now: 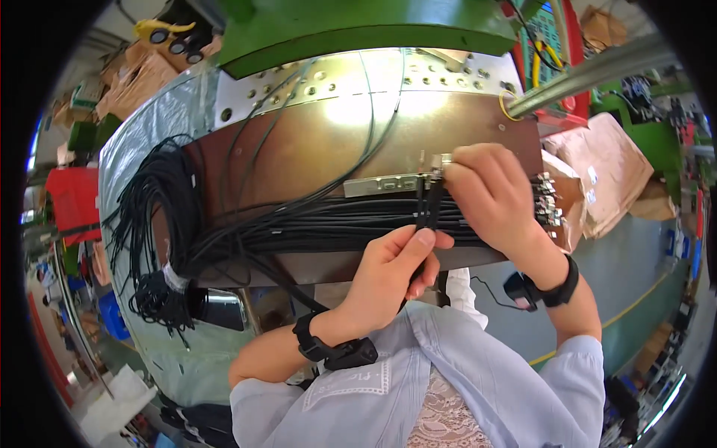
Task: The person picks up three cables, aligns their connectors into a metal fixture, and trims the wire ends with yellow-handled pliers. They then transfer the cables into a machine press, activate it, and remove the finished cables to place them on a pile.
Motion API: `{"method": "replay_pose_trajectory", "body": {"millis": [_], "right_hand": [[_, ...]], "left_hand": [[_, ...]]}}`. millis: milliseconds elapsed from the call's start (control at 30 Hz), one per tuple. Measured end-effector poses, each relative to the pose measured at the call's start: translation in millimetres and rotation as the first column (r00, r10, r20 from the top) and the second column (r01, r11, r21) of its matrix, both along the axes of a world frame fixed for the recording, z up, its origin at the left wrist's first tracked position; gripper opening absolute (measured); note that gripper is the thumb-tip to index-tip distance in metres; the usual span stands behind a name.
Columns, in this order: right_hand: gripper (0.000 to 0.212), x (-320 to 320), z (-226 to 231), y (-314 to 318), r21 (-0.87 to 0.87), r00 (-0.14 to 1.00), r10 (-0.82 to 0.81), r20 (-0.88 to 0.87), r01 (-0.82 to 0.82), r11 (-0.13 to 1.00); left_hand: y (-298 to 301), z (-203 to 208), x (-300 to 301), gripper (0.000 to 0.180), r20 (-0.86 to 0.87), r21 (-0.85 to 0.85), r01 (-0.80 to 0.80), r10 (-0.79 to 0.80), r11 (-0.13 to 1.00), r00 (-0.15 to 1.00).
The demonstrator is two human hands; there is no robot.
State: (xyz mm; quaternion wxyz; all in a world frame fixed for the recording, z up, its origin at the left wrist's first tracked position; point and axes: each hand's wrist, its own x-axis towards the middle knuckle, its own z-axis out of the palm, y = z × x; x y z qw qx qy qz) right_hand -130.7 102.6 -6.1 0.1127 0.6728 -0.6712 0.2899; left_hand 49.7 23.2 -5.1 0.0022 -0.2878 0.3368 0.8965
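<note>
Thin black cables (422, 213) run upward through the closed fingers of my left hand (392, 272). At their upper end is a small metal connector (441, 162), with the fingertips of my right hand (493, 194) closed on it. Just left of the connector lies a narrow metal strip (379, 186) with rectangular slots. Beneath both hands a thick bundle of black cables (321, 230) stretches across the brown board (321, 149). Several silvery connectors (550, 201) show at the bundle's right end. My right fingers partly hide the held connector.
A green machine body (366, 39) stands at the far side, above a pale plate with holes. Looped cables (168, 187) hang over the left side, near a dark flat device (222, 308). A metal pole (590, 72) and brown paper (609, 172) are at right.
</note>
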Motion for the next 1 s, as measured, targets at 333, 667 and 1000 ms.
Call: {"method": "replay_pose_trajectory", "body": {"millis": [333,667,1000], "right_hand": [[0.031,22,-13,-27,0.042,0.975,0.215,0.057,-0.218,0.975],[0.028,30,1,-35,0.178,0.959,0.280,-0.043,-0.269,0.947],[0.027,26,3,-34,0.032,0.984,0.132,0.124,-0.136,0.990]], "left_hand": [[-27,7,28,0.033,-0.082,-0.220,-0.125,0.109,0.967,0.991],[-26,0,28,0.037,-0.138,0.007,-0.027,0.028,1.000,0.990],[-28,7,14,0.039,-0.226,0.081,0.165,-0.143,0.983,0.963]]}}
